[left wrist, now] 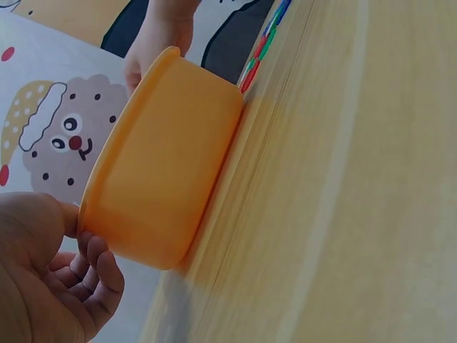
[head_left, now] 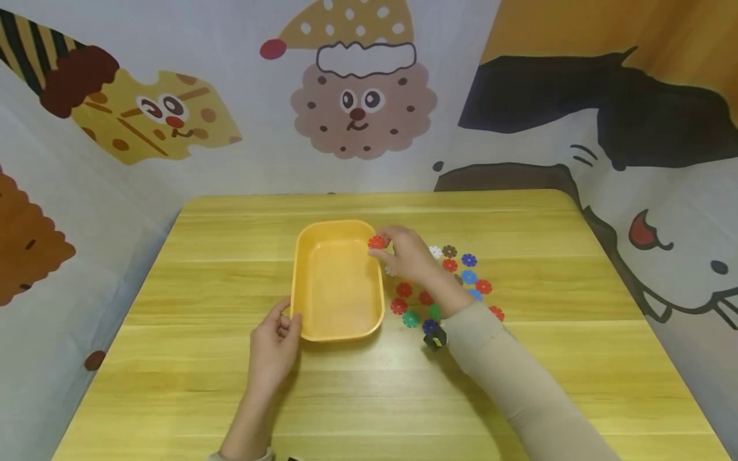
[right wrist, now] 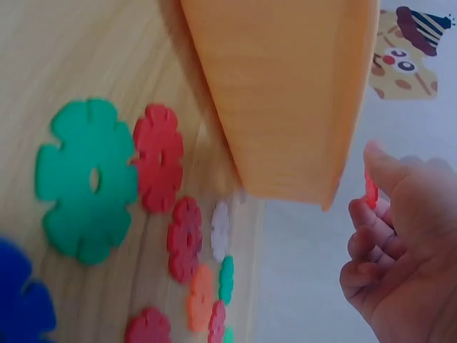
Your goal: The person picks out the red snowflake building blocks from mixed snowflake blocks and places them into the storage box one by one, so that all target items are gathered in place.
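Observation:
A yellow-orange plastic tray (head_left: 340,336) stands on the table, its inside bare. My left hand (head_left: 274,346) pinches the tray's rim at the near left corner; the left wrist view shows thumb and fingers of that hand (left wrist: 57,268) on the rim. At the far right corner, my right hand (head_left: 408,253) pinches a red snowflake disc (head_left: 377,242) just over the rim. In the right wrist view the red disc (right wrist: 371,189) sits edge-on between thumb and fingers of the right hand (right wrist: 414,236).
Several notched snowflake discs lie right of the tray, among them a green disc (head_left: 410,319), a red disc (head_left: 483,286) and a dark blue disc (head_left: 469,260). The right forearm (head_left: 519,378) covers part of them. A cartoon-printed cloth (head_left: 230,38) hangs behind the wooden table (head_left: 196,358).

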Demonstrator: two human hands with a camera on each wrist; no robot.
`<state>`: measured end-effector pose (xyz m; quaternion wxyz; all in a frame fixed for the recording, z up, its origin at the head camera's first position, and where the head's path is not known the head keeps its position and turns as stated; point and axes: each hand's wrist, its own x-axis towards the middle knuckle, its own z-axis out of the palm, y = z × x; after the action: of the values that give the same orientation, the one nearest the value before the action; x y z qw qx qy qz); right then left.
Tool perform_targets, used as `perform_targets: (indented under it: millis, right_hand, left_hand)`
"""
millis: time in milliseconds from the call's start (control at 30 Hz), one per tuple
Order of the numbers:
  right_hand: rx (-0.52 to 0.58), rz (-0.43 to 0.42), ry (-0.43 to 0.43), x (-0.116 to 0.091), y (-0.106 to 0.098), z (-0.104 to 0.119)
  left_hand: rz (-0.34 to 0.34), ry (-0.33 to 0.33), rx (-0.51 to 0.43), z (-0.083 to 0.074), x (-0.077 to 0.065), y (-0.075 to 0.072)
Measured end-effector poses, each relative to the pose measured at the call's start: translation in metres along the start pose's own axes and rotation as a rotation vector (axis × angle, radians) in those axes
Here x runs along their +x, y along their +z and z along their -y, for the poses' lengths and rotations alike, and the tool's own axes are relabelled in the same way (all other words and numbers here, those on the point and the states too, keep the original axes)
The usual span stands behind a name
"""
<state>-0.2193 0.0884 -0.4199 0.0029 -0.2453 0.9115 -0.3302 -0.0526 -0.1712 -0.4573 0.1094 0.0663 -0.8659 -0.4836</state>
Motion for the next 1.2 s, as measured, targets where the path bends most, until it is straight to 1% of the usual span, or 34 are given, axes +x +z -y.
perform_targets:
  millis: [133, 367, 533, 733, 867, 1067, 1200]
  right_hand:
    - [0.009, 0.032, -0.032, 0.007, 0.005, 0.005]
    - [-0.007, 0.034, -0.139, 0.019, 0.014, 0.013]
    - [-0.006, 0.05, -0.203, 0.026, 0.025, 0.016]
    - [-0.035, 0.11, -0.191, 0.034, 0.03, 0.024]
    - [-0.068, 0.146, -0.198, 0.043, 0.036, 0.028]
    - [-0.1, 0.172, -0.217, 0.054, 0.046, 0.032]
    - [-0.106, 0.194, -0.172, 0.057, 0.049, 0.037]
  left_hand:
    - [0.005, -0.012, -0.004, 0.0, 0.0, 0.0]
    - [0.012, -0.013, -0.002, 0.0, -0.002, -0.001]
    - [0.005, -0.013, -0.003, 0.0, -0.004, -0.001]
    - [-0.01, 0.001, -0.012, 0.002, -0.005, -0.001]
    - [-0.008, 0.0, -0.018, 0.003, -0.006, -0.002]
    - [0.002, -0.009, -0.022, 0.003, -0.005, -0.001]
    - [-0.005, -0.009, -0.016, 0.002, -0.005, -0.001]
